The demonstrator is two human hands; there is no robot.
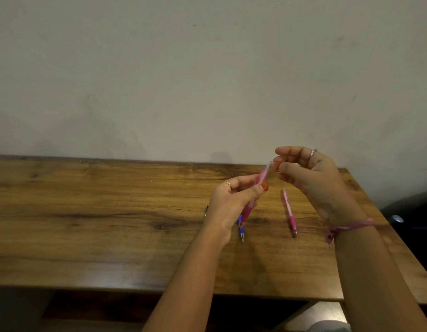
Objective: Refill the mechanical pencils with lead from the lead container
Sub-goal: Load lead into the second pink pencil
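Wooden table [112,224], plain wall [207,80]

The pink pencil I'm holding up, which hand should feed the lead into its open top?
Probably the right hand: its fingertips already sit at the top end of the pink pencil, while the left hand grips the barrel and steadies it.

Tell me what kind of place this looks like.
Probably a plain room at home or in an office, though that is a guess: a wooden table stands against a bare, scuffed wall, with mechanical pencils such as the pink pencil lying on it.
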